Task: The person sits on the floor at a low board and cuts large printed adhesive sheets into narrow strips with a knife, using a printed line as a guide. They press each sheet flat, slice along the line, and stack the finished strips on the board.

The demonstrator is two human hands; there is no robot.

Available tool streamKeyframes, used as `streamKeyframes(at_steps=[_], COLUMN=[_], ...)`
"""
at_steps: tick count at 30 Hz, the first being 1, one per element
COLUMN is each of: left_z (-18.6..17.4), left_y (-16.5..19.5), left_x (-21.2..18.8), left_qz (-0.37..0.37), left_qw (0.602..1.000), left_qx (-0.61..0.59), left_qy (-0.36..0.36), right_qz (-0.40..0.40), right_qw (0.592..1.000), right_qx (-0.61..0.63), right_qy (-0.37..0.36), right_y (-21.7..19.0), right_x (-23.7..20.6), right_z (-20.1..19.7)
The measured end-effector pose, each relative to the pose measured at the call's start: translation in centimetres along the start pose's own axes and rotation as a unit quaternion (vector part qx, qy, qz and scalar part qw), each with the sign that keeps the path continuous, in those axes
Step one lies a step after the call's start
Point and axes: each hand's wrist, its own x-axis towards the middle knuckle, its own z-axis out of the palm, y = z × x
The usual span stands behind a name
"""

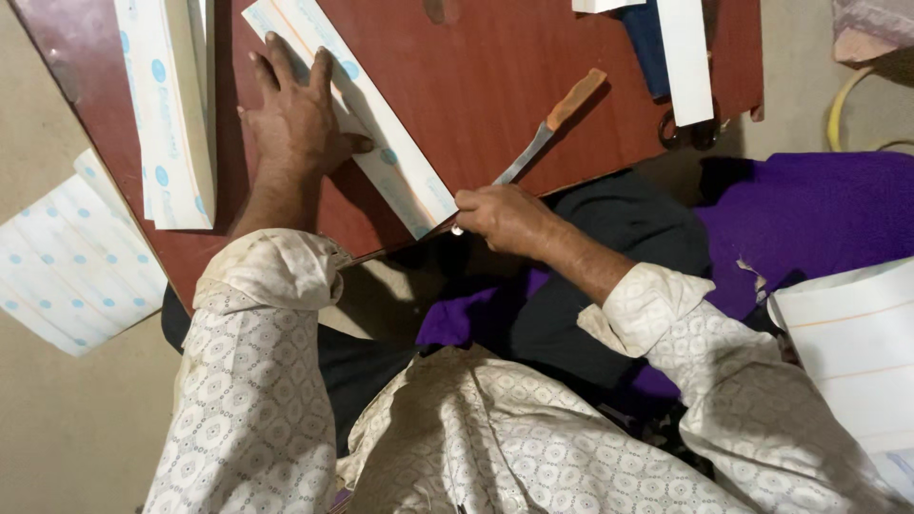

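Tabletop paper strip lies under left fingers.

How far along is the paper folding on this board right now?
Done, it seems: folded strips stacked on the board and more on the floor. In hand: the left hand presses a long strip flat while the right hand pinches its near end. Left: white sheets at the right.

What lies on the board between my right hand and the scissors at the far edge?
In the head view, a knife with an orange handle lies between the right hand and the scissors.
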Motion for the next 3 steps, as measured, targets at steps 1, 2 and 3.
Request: streamKeyframes(at_steps=[1,2,3], left_z=[-0.2,-0.1,-0.2], left_y=[-0.1,-0.1,-0.1], left_x=[-0.3,-0.8,-1.0], left_qz=[-0.007,-0.008,-0.009], left_qw=[1.0,1.0,1.0], left_qx=[-0.004,0.0,0.004], left_qy=[-0.005,-0.006,-0.004], right_qz=[-0.001,-0.011,-0.021], right_qw=[1.0,1.0,0.999], right_qx=[0.001,0.004,0.003], right_qy=[-0.007,-0.022,-0.037], right_y=[-0.2,-0.4,-0.3], right_x=[-0.8,-1.7,-2.3], right_z=[0.8,1.8,2.5])
